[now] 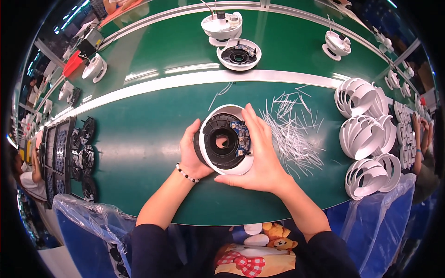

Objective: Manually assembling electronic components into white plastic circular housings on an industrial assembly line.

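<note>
Black core [216, 150]: inside white shell [244, 166], full seating unclear. Left hand [193, 155], right hand [262, 160]: fingers curled round both. Unfitted: white rings [343, 139], three o'clock; black units [88, 160], nine o'clock.

Electronics assembly workshop: green bench [139, 185], white rings [368, 149], circuit boards [60, 153]

I observe both bare forearms [164, 200] angled forward and inward from short dark fabric sleeves [149, 248], the left hand [192, 156] cupped with thumb raised and fingers largely hidden, the right hand [260, 160] opposite, fingers extended forward, thumb pointing leftward.
</note>
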`<action>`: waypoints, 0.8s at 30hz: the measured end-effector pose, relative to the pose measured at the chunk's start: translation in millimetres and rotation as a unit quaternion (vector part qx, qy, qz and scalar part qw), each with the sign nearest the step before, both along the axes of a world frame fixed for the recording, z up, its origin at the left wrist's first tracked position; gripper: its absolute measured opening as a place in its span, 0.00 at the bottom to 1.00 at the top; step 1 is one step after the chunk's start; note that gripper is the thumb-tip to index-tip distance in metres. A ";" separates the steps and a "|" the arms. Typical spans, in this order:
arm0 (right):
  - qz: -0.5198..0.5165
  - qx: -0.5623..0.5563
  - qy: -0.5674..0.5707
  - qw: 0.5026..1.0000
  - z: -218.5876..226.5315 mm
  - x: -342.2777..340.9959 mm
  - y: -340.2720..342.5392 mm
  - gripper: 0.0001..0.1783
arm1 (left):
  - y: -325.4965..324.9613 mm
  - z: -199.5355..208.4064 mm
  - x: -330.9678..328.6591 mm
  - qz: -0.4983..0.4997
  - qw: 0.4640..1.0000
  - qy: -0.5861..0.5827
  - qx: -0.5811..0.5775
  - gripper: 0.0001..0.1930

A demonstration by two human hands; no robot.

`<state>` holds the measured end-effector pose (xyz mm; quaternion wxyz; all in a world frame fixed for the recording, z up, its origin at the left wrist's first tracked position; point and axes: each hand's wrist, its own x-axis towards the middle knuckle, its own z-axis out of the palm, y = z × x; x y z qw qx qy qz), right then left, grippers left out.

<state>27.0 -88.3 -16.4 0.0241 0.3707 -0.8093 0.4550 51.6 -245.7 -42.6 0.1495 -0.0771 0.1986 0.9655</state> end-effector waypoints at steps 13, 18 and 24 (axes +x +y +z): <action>-0.085 0.008 -0.006 0.996 -7.5 14.5 -12.8 0.66 | 15.4 -5.5 3.5 0.124 0.987 0.049 -0.095 0.28; -0.100 0.039 0.009 0.994 -1.9 4.8 -5.8 0.67 | 13.5 -5.2 3.0 0.021 0.992 0.107 -0.064 0.48; -0.117 0.020 0.006 0.993 -9.6 8.3 -18.2 0.67 | 11.7 -8.9 12.6 0.051 0.981 0.159 -0.100 0.41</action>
